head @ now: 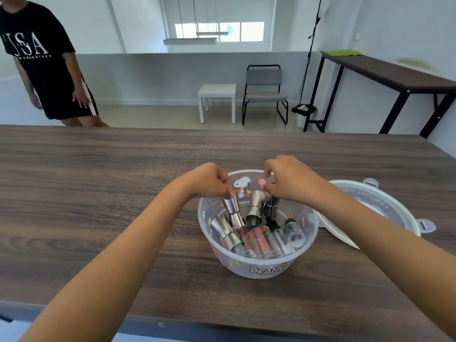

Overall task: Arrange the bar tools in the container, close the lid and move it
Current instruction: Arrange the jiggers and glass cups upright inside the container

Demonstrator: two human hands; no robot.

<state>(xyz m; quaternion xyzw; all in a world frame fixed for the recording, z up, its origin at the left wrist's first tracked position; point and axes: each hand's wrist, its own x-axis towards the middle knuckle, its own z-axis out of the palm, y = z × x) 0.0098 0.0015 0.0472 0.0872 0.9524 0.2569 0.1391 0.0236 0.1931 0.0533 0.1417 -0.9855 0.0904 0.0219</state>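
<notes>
A clear round plastic container (256,264) with cartoon prints stands on the wooden table. Inside lie steel jiggers, a measuring glass (261,241) with red marks and small glass bottles (294,233). My left hand (209,181) is over the container's far left rim, its fingers pinched on the top of a steel jigger (233,209) that stands tilted inside. My right hand (286,178) is over the far right rim, its fingers closed on a darker steel jigger (271,207). Another jigger (255,209) stands between them. The lid (385,213) lies upside down to the right of the container.
The dark wooden table (98,193) stretches wide to the left and behind the container. A person in a black shirt (42,62) stands beyond the table's far left edge. A white stool (218,99), a chair (265,92) and a side table (394,75) stand further back.
</notes>
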